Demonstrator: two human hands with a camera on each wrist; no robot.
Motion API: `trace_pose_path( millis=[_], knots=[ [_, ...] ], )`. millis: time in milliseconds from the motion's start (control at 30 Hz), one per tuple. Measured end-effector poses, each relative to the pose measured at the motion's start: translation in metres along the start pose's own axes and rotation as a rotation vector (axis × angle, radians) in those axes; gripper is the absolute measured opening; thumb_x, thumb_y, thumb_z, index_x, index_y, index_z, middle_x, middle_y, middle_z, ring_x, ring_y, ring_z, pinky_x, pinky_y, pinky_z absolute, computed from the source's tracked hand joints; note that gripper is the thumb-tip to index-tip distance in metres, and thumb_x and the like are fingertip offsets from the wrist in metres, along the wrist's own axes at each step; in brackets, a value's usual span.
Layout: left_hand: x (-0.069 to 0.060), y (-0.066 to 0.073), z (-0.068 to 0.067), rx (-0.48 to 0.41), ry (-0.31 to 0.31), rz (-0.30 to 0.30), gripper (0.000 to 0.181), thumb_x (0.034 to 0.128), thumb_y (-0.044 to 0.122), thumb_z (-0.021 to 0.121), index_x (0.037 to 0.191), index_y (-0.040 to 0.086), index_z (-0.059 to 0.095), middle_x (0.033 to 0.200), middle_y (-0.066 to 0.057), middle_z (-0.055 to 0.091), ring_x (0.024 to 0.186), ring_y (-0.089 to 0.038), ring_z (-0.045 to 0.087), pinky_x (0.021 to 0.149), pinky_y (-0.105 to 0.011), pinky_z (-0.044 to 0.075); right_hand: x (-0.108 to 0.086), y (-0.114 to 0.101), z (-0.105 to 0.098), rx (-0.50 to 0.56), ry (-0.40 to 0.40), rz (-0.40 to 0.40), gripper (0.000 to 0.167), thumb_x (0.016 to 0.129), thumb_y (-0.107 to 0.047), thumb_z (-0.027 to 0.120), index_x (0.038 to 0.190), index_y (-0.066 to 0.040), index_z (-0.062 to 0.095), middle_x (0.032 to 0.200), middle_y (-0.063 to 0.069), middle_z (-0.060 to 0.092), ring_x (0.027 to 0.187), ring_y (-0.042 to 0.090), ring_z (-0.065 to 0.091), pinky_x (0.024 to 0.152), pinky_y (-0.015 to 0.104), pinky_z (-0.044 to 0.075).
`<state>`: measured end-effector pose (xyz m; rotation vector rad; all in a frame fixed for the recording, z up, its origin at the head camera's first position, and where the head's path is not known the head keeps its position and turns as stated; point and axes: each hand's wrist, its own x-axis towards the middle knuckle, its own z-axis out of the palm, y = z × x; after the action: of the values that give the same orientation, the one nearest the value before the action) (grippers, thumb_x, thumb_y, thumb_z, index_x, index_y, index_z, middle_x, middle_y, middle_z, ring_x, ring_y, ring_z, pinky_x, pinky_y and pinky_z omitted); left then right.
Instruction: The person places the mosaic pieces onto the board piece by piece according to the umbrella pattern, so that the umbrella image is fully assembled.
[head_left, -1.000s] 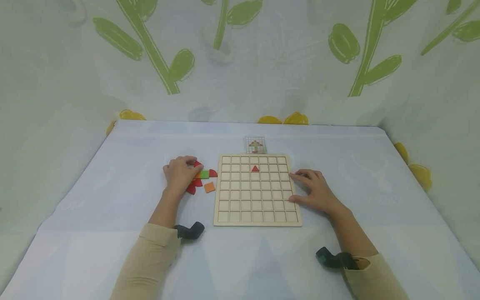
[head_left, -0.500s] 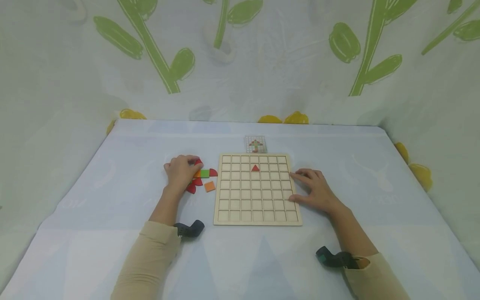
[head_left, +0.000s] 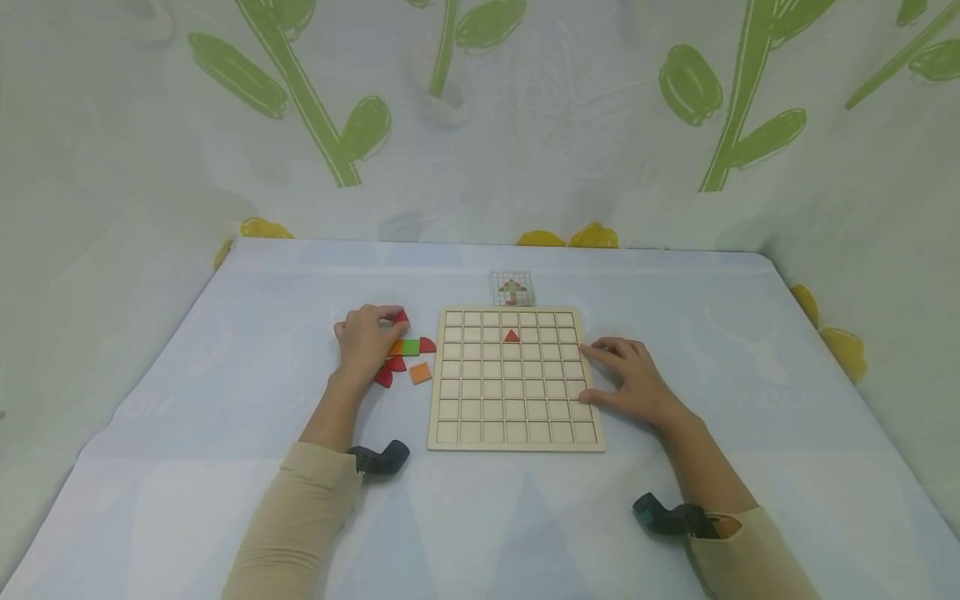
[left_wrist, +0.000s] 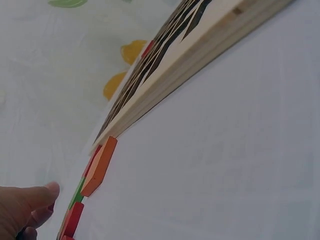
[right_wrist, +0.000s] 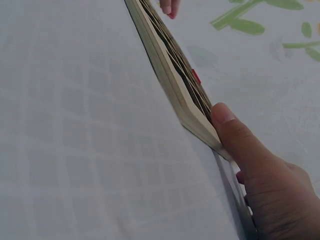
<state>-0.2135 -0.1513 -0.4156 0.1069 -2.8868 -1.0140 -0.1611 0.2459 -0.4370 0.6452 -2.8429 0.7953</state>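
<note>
In the head view my left hand (head_left: 367,337) pinches a red tile (head_left: 402,317) between thumb and fingers, left of the wooden grid board (head_left: 514,448). The fingers partly cover that tile, so its full shape is hidden. Close below the hand lie a green square tile (head_left: 411,347), a red quarter-round tile (head_left: 427,345), an orange square tile (head_left: 420,373) and several more red ones (head_left: 384,379). One red triangle tile (head_left: 512,337) sits in an upper cell of the board. My right hand (head_left: 630,379) touches the board's right edge with spread thumb and fingers.
A small pattern card (head_left: 512,288) with a printed grid lies just behind the board. The white table (head_left: 480,525) ends at a wall of printed cloth (head_left: 525,125) at the back.
My left hand has shifted slightly right and away from me with the red tile, off the other tiles. The right hand and the board stay where they were.
</note>
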Motion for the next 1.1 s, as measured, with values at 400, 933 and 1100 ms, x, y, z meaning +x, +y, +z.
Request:
trace_pose_path(
  millis=[400, 933, 1100],
  knots=[
    [-0.002, 0.009, 0.002, -0.016, -0.021, 0.027, 0.039, 0.0904, 0.028, 0.063, 0.128, 0.018, 0.060, 0.123, -0.008, 0.057, 0.116, -0.029, 0.043, 0.092, -0.048, 0.027, -0.001, -0.003, -0.002, 0.002, -0.003, 0.013, 0.070, 0.071, -0.037, 0.080, 0.130, -0.007, 0.057, 0.126, 0.016, 0.049, 0.116, 0.037, 0.038, 0.095, 0.055, 0.032],
    [-0.005, 0.028, 0.007, 0.004, -0.075, 0.163, 0.038, 0.0888, 0.030, 0.065, 0.124, 0.016, 0.063, 0.119, -0.007, 0.060, 0.112, -0.029, 0.046, 0.089, -0.045, 0.031, 0.000, -0.001, 0.000, -0.001, 0.005, 0.003, 0.070, 0.070, -0.037, 0.080, 0.129, -0.008, 0.057, 0.126, 0.016, 0.049, 0.116, 0.037, 0.038, 0.095, 0.055, 0.032],
    [-0.006, 0.034, 0.011, 0.026, -0.088, 0.172, 0.038, 0.0882, 0.031, 0.066, 0.123, 0.017, 0.064, 0.120, -0.008, 0.059, 0.113, -0.029, 0.046, 0.089, -0.044, 0.032, 0.000, 0.001, 0.001, -0.005, 0.023, -0.022, 0.068, 0.071, -0.038, 0.079, 0.128, -0.007, 0.058, 0.125, 0.017, 0.050, 0.115, 0.038, 0.039, 0.094, 0.056, 0.032]
  ],
)
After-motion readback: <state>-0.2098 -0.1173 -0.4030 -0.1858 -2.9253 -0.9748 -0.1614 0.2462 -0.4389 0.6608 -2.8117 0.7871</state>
